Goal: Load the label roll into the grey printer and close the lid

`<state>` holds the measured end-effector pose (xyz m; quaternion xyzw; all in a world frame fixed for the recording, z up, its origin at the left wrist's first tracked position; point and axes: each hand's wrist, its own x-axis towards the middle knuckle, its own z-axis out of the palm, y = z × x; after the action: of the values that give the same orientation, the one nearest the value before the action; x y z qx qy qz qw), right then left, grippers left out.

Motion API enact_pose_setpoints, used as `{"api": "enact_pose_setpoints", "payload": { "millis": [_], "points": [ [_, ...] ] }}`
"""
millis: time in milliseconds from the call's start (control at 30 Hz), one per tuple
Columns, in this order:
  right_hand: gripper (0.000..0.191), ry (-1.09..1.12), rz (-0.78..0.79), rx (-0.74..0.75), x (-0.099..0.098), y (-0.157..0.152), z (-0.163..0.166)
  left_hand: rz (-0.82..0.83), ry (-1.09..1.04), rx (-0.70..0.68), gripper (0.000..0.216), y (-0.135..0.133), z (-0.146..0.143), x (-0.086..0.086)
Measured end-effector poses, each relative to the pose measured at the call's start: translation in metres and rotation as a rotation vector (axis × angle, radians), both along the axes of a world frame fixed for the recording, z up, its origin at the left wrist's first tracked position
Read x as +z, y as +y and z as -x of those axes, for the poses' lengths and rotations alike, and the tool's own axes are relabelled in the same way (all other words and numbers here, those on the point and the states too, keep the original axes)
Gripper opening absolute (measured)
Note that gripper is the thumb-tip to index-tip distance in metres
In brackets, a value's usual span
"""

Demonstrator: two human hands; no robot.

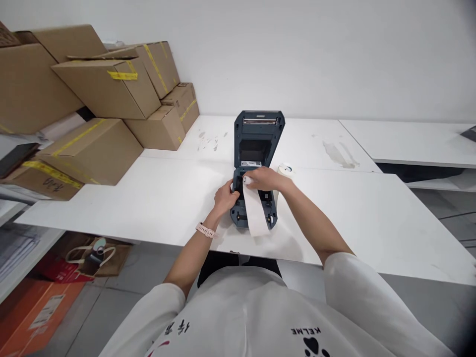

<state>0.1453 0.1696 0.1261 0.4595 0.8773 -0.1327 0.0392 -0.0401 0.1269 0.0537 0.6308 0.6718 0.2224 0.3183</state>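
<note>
A dark blue-grey label printer [238, 210] stands on the white table with its lid [260, 134] raised. My left hand [224, 198] is closed on the left side of the printer's body, thumb over the inner edge. In my right hand [265, 178] is a small roll of white label paper [256, 210], held inside the printer's bay. A strip hangs from the roll toward me, over the printer's front edge and onto the table. The fingers' far side and part of the roll are hidden. Behind my right wrist lies a white tape-like roll [285, 170].
Cardboard boxes [107, 84] with yellow tape are stacked at the left, against the wall. A white table [334, 213] spans the view, with a lower shelf [446, 178] at the right. Under the table's left side are a paper bag [115, 258] and an orange box [40, 317].
</note>
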Motion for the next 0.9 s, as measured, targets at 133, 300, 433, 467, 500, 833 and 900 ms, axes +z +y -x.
{"api": "enact_pose_setpoints", "payload": {
  "millis": [133, 300, 433, 467, 500, 833, 900],
  "points": [
    [0.029, -0.109, 0.004, -0.012, -0.03, 0.012, 0.035, -0.016, -0.028, -0.001, 0.067, 0.002, 0.001, -0.007],
    [0.043, -0.061, -0.069, -0.017, -0.031, -0.018, 0.014, -0.019, -0.051, 0.011, 0.068, 0.003, 0.001, -0.011],
    [0.039, 0.198, -0.14, -0.025, -0.036, -0.065, -0.008, -0.019, -0.139, 0.039, 0.067, -0.002, -0.001, -0.011],
    [0.038, 0.269, -0.152, -0.021, -0.041, -0.077, -0.011, -0.022, -0.173, 0.047, 0.067, -0.004, -0.001, -0.011],
    [0.038, 0.32, -0.166, -0.022, -0.047, -0.088, -0.012, -0.024, -0.21, 0.055, 0.066, -0.005, -0.001, -0.012],
    [0.037, 0.362, -0.28, -0.099, -0.064, -0.113, -0.009, -0.004, -0.432, 0.102, 0.068, -0.003, -0.002, -0.031],
    [0.035, 0.36, -0.299, -0.112, -0.063, -0.113, -0.012, 0.02, -0.511, 0.086, 0.069, -0.004, -0.003, -0.03]
  ]
}}
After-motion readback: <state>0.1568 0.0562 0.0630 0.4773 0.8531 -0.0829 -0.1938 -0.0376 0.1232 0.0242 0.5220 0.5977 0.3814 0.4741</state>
